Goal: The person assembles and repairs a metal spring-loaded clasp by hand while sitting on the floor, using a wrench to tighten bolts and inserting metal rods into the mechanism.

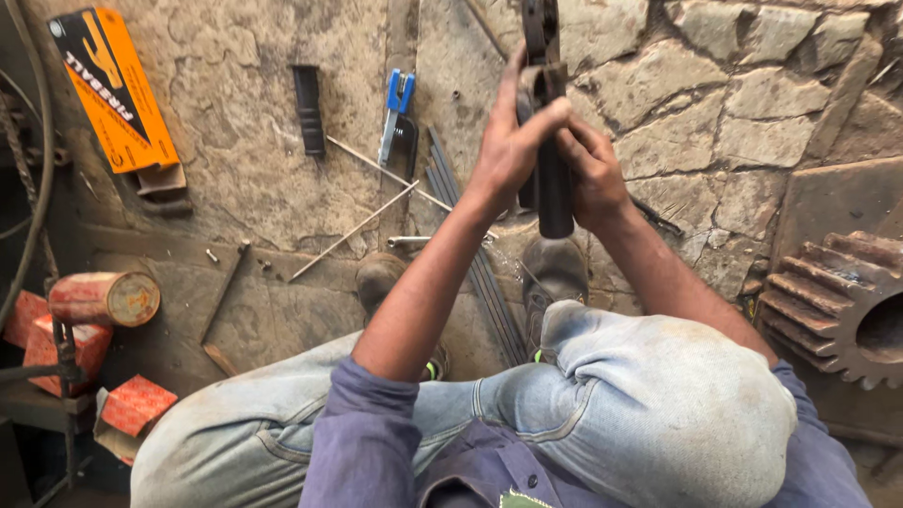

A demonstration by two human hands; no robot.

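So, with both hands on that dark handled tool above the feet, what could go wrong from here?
1. The left hand and right hand grip the dark tool closely together; a finger might get pinched.
2. If it slips, the tool could drop on the shoes below.
3. Thin rods lie loose on the stone floor; a foot could roll on them.

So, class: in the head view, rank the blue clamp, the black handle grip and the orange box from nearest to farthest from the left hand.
1. Blue clamp, just left of the left hand.
2. Black handle grip, further left on the stone floor.
3. Orange box, far left, by the frame's top corner.
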